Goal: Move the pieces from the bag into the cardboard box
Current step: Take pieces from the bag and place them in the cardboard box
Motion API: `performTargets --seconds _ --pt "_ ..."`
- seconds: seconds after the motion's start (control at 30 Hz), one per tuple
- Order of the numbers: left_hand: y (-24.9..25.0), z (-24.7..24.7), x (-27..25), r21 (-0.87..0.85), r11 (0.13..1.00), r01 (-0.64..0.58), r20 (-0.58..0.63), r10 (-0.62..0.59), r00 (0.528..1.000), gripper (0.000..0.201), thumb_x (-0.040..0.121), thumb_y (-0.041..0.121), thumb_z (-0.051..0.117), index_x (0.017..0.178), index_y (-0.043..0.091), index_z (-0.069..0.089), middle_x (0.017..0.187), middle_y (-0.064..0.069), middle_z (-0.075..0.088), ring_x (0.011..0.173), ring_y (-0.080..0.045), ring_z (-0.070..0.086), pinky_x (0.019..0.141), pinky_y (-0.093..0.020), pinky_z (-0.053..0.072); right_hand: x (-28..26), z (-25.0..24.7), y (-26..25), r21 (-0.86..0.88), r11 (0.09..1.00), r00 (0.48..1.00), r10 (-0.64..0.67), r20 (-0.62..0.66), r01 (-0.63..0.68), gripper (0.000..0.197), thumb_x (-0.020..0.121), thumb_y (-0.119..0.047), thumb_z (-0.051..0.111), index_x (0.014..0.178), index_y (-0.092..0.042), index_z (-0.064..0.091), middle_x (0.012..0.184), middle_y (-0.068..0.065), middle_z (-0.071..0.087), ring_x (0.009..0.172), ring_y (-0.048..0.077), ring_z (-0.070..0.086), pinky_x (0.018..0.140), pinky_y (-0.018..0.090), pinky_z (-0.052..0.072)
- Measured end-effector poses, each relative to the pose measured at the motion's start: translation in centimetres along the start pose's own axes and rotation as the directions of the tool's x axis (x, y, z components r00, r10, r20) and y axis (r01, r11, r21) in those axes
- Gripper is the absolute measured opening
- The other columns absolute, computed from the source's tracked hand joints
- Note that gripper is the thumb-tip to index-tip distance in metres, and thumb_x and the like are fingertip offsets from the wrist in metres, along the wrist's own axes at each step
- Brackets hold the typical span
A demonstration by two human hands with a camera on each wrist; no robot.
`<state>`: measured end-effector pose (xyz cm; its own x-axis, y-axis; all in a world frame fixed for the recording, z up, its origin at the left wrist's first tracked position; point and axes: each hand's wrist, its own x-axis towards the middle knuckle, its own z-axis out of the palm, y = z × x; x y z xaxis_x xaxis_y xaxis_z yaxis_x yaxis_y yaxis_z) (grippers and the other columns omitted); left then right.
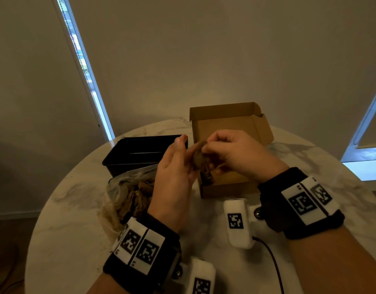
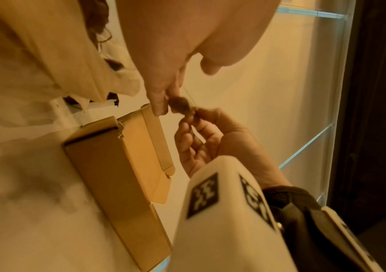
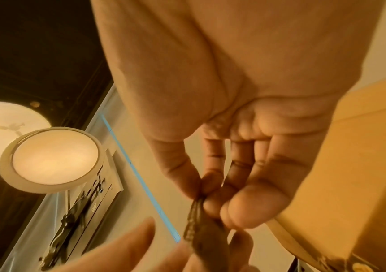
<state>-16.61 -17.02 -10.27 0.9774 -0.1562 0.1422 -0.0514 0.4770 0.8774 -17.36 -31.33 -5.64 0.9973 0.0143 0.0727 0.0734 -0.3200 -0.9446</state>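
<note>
Both hands meet mid-frame over the cardboard box [image 1: 230,124]: the right hand [image 1: 235,153] pinches a brown, stringy piece [image 1: 201,159] at its top with thumb and fingertips, while the left hand [image 1: 174,172] steadies it with straight fingers, thumb raised. Progress looks partial, I'd say: dark bits already lie in the box's near corner, yet the clear bag [image 1: 127,194], lower left of centre, is full of brown pieces, so plenty remains. A black bin [image 1: 140,152] sits just behind the bag, beside the box. Everything rests on a round marble-look table [image 1: 77,209]. Plain walls behind, with bright window strips upper left and far right.
</note>
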Motion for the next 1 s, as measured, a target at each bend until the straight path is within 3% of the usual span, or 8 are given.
performTargets --seconds 0.2,0.37,0.53,0.63,0.7,0.83,0.93,1.0 --pt "-0.5 -0.6 0.3 0.139 0.988 -0.066 -0.048 0.073 0.996 0.022 0.096 0.020 0.066 0.114 0.008 0.066 0.116 -0.017 0.071 0.111 -0.028 0.070 0.097 -0.042 0.057 0.6 -1.2 0.4 0.194 0.980 0.992 0.067 -0.109 -0.045 0.009 0.097 -0.015 0.060 0.093 -0.008 0.064 0.078 0.006 0.071 0.064 0.016 0.064 0.055 0.025 0.054" --pt "-0.4 -0.7 0.1 0.194 0.974 -0.113 0.028 0.110 0.994 0.038 0.086 0.029 0.071 0.115 0.005 0.067 0.110 -0.013 0.075 0.105 -0.026 0.073 0.093 -0.044 0.058 0.2 -0.7 0.7 0.102 0.995 0.997 0.014 0.072 -0.021 0.013 0.096 -0.022 0.067 0.093 -0.010 0.070 0.083 0.008 0.074 0.071 0.018 0.067 0.067 0.030 0.057" --pt "-0.7 -1.0 0.4 0.174 0.979 -0.106 -0.012 0.110 0.994 0.021 0.093 0.012 0.068 0.114 0.009 0.064 0.111 -0.015 0.074 0.105 -0.026 0.073 0.095 -0.045 0.058 0.5 -1.0 0.9 -0.058 0.998 1.000 -0.008 -0.004 0.008 0.014 0.101 -0.024 0.058 0.110 -0.020 0.069 0.102 0.002 0.074 0.078 0.015 0.068 0.063 0.025 0.055" --pt "-1.0 -0.8 0.4 0.173 0.978 -0.121 -0.010 0.124 0.992 0.013 0.095 0.013 0.067 0.107 0.010 0.061 0.111 -0.017 0.072 0.104 -0.027 0.072 0.092 -0.044 0.059 0.6 -1.0 1.1 -0.099 0.991 0.991 -0.084 0.105 0.094 0.033 0.100 -0.010 0.057 0.124 -0.032 0.065 0.115 -0.006 0.072 0.106 0.012 0.069 0.088 0.030 0.059" --pt "-1.1 -0.8 0.4 0.159 0.978 -0.133 -0.014 0.137 0.991 0.007 0.096 0.014 0.065 0.098 0.013 0.058 0.107 -0.017 0.069 0.102 -0.029 0.071 0.091 -0.045 0.059 0.4 -0.8 1.2 -0.098 0.987 0.983 -0.109 0.147 0.124 0.030 0.100 -0.011 0.058 0.120 -0.030 0.069 0.114 -0.005 0.074 0.110 0.014 0.069 0.101 0.042 0.055" --pt "-1.1 -0.8 0.4 0.162 0.978 -0.133 -0.045 0.142 0.989 0.010 0.097 0.019 0.066 0.095 0.016 0.057 0.099 -0.014 0.065 0.099 -0.028 0.069 0.096 -0.056 0.056 0.6 -0.9 1.4 -0.045 0.992 0.990 -0.118 0.079 0.122 0.011 0.098 -0.021 0.065 0.105 -0.019 0.073 0.105 0.010 0.076 0.106 0.031 0.070 0.100 0.058 0.052" --pt "-1.1 -0.7 0.3 0.186 0.974 -0.132 -0.044 0.143 0.989 0.016 0.095 0.022 0.069 0.106 0.014 0.061 0.100 -0.009 0.072 0.099 -0.026 0.071 0.095 -0.055 0.056 0.6 -1.1 1.5 -0.038 0.993 0.992 -0.109 0.058 0.111 0.009 0.098 -0.020 0.065 0.101 -0.016 0.072 0.103 0.015 0.075 0.104 0.034 0.070 0.098 0.055 0.055" --pt "-1.1 -0.6 0.2 0.184 0.976 -0.115 -0.011 0.119 0.993 0.026 0.093 0.023 0.069 0.115 0.012 0.062 0.100 -0.008 0.076 0.098 -0.021 0.073 0.088 -0.042 0.060 0.8 -1.2 1.6 -0.054 0.990 0.991 -0.128 0.032 0.129 0.008 0.099 -0.020 0.062 0.099 -0.018 0.070 0.103 0.015 0.073 0.101 0.033 0.071 0.093 0.047 0.059"
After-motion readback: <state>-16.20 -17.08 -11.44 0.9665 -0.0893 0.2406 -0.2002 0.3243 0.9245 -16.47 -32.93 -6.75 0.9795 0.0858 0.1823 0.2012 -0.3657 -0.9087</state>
